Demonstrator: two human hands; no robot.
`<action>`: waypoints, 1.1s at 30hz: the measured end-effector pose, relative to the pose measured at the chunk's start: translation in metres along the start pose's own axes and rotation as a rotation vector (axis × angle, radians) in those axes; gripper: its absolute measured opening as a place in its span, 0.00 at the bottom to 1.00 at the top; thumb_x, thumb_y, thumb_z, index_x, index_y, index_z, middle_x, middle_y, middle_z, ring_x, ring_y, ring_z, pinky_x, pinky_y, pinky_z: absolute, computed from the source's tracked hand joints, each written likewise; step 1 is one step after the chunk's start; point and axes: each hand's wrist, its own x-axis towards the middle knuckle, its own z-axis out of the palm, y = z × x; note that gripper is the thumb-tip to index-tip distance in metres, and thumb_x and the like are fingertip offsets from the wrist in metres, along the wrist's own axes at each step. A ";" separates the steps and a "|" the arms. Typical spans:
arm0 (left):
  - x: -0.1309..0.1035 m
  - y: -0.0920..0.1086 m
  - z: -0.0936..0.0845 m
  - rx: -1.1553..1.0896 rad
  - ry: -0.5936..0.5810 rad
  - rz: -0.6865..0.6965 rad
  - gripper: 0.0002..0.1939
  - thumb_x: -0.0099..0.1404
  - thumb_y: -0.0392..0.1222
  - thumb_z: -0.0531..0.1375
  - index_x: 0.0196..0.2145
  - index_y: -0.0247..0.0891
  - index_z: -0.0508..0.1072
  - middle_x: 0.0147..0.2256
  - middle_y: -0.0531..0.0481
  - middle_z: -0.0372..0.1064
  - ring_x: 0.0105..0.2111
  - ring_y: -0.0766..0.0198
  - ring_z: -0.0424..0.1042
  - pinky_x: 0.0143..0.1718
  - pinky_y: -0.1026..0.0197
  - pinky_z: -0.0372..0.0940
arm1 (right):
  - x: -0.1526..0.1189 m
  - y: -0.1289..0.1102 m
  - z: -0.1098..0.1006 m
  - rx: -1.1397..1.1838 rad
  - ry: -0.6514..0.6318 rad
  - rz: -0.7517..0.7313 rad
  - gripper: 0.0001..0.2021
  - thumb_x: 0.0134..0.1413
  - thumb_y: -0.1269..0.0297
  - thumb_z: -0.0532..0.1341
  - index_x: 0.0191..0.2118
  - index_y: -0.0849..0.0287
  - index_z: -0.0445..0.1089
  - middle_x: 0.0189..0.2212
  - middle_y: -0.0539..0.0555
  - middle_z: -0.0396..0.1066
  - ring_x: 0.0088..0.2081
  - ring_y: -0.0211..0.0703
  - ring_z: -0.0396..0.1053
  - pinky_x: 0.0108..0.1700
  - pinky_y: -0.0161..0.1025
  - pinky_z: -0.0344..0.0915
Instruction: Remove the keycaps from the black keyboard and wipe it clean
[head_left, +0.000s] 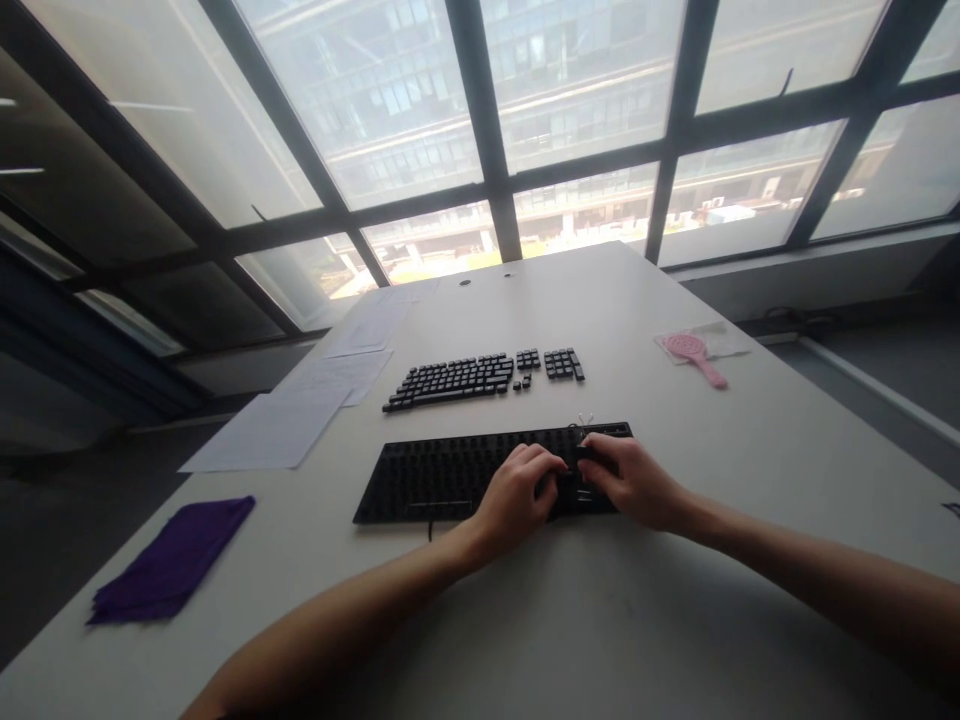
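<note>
A black keyboard base [435, 475] lies across the table in front of me, its keycaps off over most of the visible part. My left hand [521, 490] rests over its right half, fingers curled, with the fingertips close to my right hand; what they pinch, if anything, is too small to tell. My right hand [626, 475] is closed over the keyboard's right end on a small dark piece. Thin pale wire prongs, like those of a keycap puller [586, 420], stick up just above its fingers. Behind the keyboard, loose black keycaps [457, 380] lie in keyboard order.
White paper sheets [270, 430] lie along the table's left side. Nearer me is a folded purple cloth [180, 555]. A pink hand-held object [694, 355] lies on a clear plastic bag [727, 340] at the right. Large windows [577, 80] stand beyond the white table [480, 650].
</note>
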 end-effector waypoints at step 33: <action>-0.002 0.006 0.015 -0.273 0.096 -0.098 0.16 0.58 0.40 0.69 0.44 0.41 0.72 0.36 0.50 0.72 0.36 0.61 0.71 0.38 0.60 0.68 | -0.017 0.002 0.012 -0.011 0.185 -0.148 0.06 0.63 0.64 0.56 0.38 0.55 0.70 0.33 0.54 0.73 0.36 0.46 0.70 0.40 0.42 0.66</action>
